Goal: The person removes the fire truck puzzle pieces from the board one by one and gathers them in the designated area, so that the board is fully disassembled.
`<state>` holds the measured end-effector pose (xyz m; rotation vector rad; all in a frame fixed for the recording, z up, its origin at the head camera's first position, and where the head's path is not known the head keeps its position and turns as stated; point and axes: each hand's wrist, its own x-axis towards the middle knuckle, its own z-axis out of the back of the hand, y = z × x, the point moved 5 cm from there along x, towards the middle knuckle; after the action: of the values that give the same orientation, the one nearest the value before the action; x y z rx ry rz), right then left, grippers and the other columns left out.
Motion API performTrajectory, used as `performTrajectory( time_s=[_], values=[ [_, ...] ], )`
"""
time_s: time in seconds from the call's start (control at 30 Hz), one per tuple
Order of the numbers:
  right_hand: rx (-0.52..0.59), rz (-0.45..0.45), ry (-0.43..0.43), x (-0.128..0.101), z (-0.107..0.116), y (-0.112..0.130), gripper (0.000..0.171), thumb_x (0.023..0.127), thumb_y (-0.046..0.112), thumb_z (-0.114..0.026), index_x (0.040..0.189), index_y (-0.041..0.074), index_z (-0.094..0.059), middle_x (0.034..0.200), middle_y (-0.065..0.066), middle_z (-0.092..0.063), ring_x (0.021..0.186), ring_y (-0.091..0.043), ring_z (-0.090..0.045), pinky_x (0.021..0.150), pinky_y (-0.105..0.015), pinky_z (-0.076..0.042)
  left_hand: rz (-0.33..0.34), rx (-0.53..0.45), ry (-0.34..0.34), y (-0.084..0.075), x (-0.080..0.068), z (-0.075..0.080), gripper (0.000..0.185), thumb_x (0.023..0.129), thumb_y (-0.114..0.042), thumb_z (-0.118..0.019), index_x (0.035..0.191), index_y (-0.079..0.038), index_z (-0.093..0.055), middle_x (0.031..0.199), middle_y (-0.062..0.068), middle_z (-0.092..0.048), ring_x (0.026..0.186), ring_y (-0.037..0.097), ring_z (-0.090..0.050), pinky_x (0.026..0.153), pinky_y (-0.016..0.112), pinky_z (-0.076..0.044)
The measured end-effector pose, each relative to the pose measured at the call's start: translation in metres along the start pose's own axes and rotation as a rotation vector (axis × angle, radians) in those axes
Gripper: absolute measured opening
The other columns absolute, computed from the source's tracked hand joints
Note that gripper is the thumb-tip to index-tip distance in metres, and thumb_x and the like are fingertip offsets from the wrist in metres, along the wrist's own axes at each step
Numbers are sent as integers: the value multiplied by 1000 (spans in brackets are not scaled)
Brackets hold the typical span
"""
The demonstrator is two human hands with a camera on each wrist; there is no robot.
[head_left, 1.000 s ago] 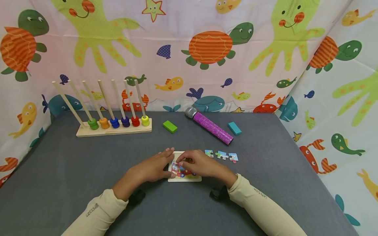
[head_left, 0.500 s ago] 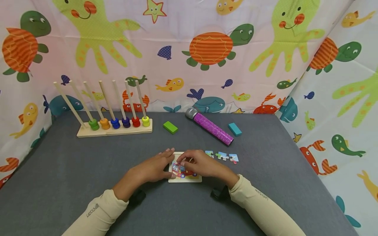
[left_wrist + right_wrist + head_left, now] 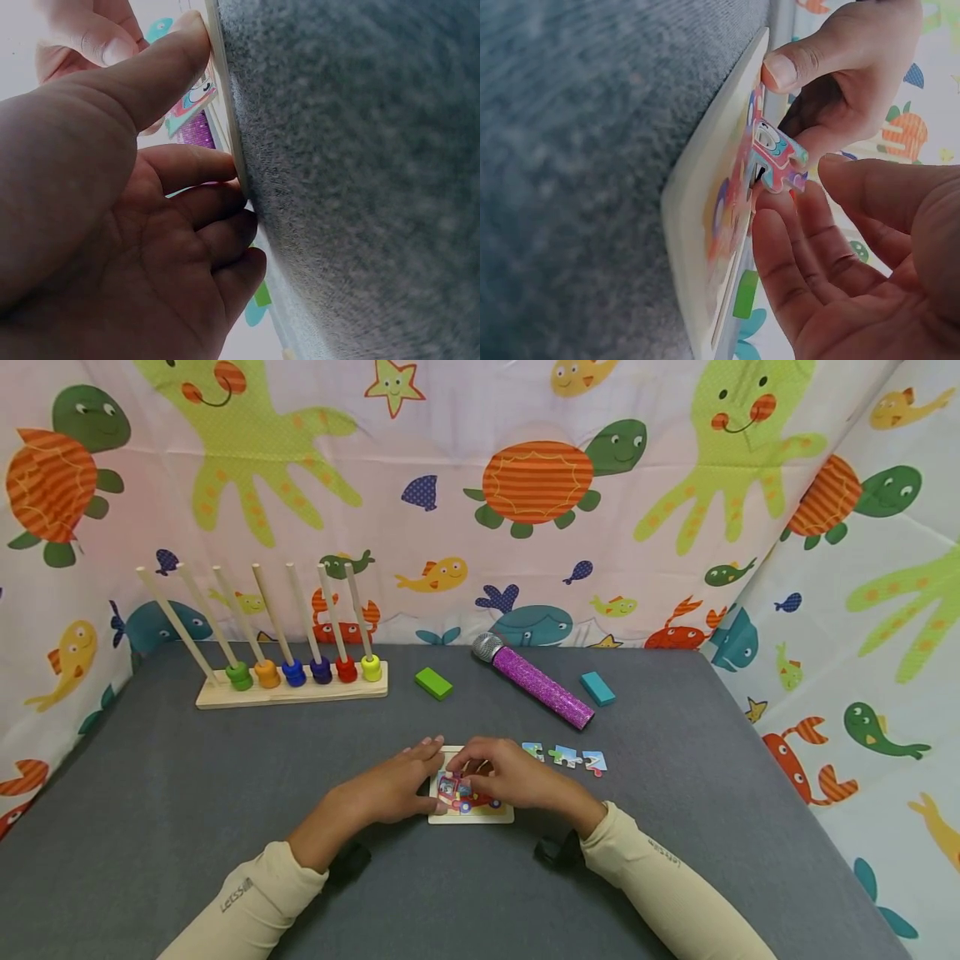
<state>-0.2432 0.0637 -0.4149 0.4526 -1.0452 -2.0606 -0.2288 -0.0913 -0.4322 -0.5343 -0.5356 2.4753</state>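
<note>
Right now, the person is working on a little puzzle board (image 3: 471, 814) lying on the near middle of the gray worktop (image 3: 675, 827). The left hand (image 3: 390, 785) is resting beside the left edge of the board. Its thumb is pressing on the board's edge and its fingers (image 3: 206, 206) are loosely bent along the side, so it is holding the board steady.

The right hand (image 3: 510, 777) is reaching over the board from the right. In the right wrist view, a puzzle piece (image 3: 776, 154) is tipping up out of the picture, with one edge down in the board and the other edge lifted. The right fingers (image 3: 780, 247) are spread a little and touching under the piece. The thumb is just above it. I cannot tell if they are pinching it yet.

So I think the step in hand is moving this one piece, either fitting it in or lifting it out. The next move is calling for a gentle push or pull with the fingertips while the left hand is keeping the board from sliding.

Three loose pieces (image 3: 564, 756) are lying just right of the board. Farther back are a pink microphone (image 3: 536, 681), a green block (image 3: 432, 682), a teal block (image 3: 597, 687), and a peg rack (image 3: 292, 681) on the far left.
</note>
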Motion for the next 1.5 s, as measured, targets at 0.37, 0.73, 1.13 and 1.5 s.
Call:
performTrajectory(
  time_s=[0.37,0.73,1.13,1.5],
  values=[
    [-40,-117,69,4,-1,-4,19,96,5,-60,111,6,-71,98,3,-67,83,-10,-57,76,-25,-50,-12,7,0,0,1,0,75,90,-36,-70,148,0,-38,159,14,-20,146,29,-13,115,46,-17],
    [-123,-128,-62,1,10,-4,20,96,2,-59,109,7,-74,101,1,-70,83,-9,-60,76,-25,-52,-25,10,-14,0,2,-1,74,90,-34,-71,146,2,-40,158,17,-22,145,32,-15,114,47,-18],
    [-110,-108,-42,-15,18,-15,19,96,4,-61,111,6,-73,103,1,-70,86,-8,-60,78,-25,-51,-23,94,11,-2,-2,-2,76,92,-40,-67,149,0,-36,159,14,-20,146,28,-15,115,45,-17],
    [-123,-74,-86,-31,34,-23,21,94,2,-61,111,5,-73,106,-1,-70,91,-11,-62,80,-29,-52,-108,77,9,-8,-2,0,80,90,-41,-69,151,-3,-33,161,10,-15,147,26,-8,115,45,-14]
  ],
)
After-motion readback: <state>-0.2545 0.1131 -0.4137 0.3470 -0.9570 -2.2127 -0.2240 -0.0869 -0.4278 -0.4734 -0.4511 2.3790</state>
